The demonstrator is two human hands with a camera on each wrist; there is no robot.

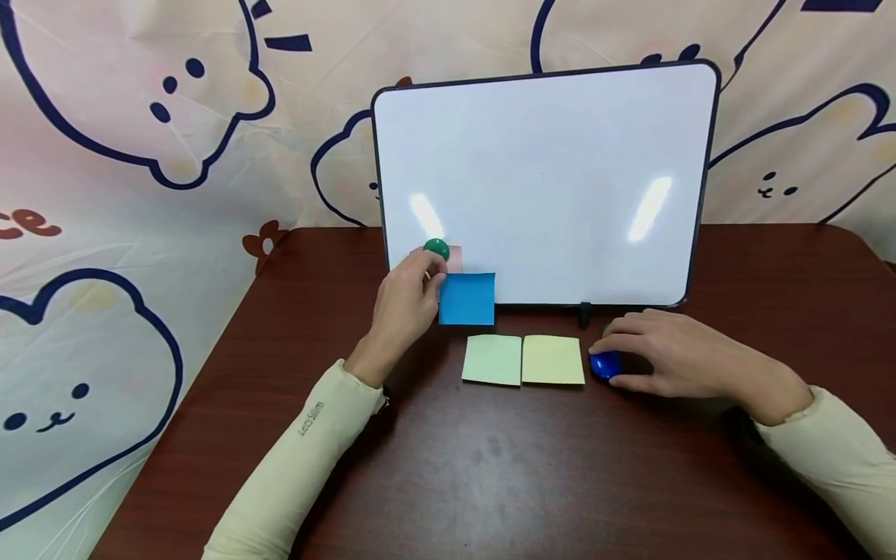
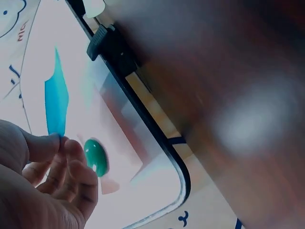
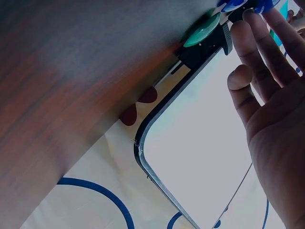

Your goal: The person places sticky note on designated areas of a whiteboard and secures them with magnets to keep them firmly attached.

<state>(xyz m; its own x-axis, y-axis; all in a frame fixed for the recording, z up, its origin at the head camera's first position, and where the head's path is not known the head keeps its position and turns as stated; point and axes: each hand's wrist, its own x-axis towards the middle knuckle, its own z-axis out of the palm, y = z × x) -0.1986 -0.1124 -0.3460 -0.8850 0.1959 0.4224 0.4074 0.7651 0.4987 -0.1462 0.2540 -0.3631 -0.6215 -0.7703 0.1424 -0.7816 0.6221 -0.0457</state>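
Observation:
My left hand [image 1: 404, 305] pinches a blue sticky note [image 1: 467, 300] by its left edge between thumb and fingertips, in front of the whiteboard's [image 1: 553, 171] lower left. Just above those fingers a green round magnet [image 1: 437, 248] sits over a pink sticky note [image 1: 456, 259] on the board, partly covered by the hand. On the table at the right, my right hand [image 1: 675, 356] holds a glossy blue magnet [image 1: 604, 365] between thumb and fingers. Near its fingertips, the right wrist view shows another green magnet [image 3: 204, 31] and a second patch of blue.
A light green sticky note [image 1: 492, 360] and a pale yellow one [image 1: 553, 360] lie side by side on the dark wooden table [image 1: 483, 467]. The whiteboard stands upright on black feet [image 1: 584, 314]. Behind it hangs a cartoon-printed cloth [image 1: 294, 179].

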